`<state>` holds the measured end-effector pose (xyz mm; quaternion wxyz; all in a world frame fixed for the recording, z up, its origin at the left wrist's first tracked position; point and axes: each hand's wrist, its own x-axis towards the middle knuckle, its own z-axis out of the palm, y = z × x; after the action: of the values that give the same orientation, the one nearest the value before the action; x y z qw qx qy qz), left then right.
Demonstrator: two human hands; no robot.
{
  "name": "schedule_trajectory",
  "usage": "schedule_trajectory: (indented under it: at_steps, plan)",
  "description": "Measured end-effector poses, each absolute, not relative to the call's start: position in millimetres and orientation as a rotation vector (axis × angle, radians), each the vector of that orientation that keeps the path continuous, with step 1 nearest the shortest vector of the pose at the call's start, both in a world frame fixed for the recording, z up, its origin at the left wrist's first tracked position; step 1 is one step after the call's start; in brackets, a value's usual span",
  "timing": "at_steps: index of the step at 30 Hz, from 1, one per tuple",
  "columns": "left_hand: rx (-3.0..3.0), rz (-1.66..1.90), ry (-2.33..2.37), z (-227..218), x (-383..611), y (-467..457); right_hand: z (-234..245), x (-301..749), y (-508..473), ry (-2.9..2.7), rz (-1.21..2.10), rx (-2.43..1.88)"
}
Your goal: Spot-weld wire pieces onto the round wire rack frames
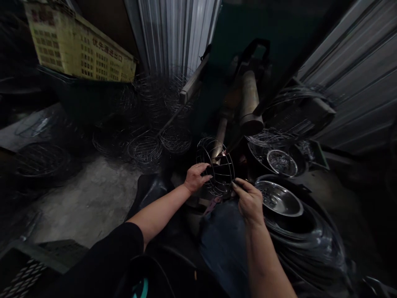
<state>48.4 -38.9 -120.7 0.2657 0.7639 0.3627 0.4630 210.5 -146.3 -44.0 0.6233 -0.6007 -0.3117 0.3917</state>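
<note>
A round wire basket point(231, 169) is held in front of me, tilted, around the tip of a metal electrode arm point(219, 138). A small bright glow shows where the wire meets the metal tip. My left hand point(196, 178) grips the basket's left side, thumb and fingers pinched about the wires. On the right, my right hand point(249, 198) pinches the basket's rim between thumb and fingers. Whether a small wire piece is also in those fingers, I cannot tell. A thick metal cylinder point(250, 99) of the machine hangs above the basket.
Steel bowls point(293, 203) with small metal pieces stand at my right, on and near coiled wire point(322, 244). Stacked wire baskets point(145, 149) lie on the floor to the left. A yellow crate point(77, 49) rests on a dark bin behind. Corrugated metal walls point(176, 33) bound the space.
</note>
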Motion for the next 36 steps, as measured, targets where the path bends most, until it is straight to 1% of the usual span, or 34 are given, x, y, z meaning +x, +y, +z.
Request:
schedule_trajectory:
  at_steps: [7,16,21,31,36]
  plan:
    - [2.028,1.316,0.949,-124,53,-33,-47,211,-140,-0.794,0.831,-1.421]
    - [2.177,1.159,1.043,-119,49,-32,-57,215,-133,-0.766,0.739,-1.489]
    - [2.267,1.154,1.06,-121,49,-31,-61,215,-132,-0.773,0.707,-1.474]
    - [2.333,1.066,1.074,-122,52,-34,-48,211,-133,-0.75,0.653,-1.501]
    - [2.27,1.122,1.019,-125,60,-38,-44,210,-138,-0.785,0.632,-1.538]
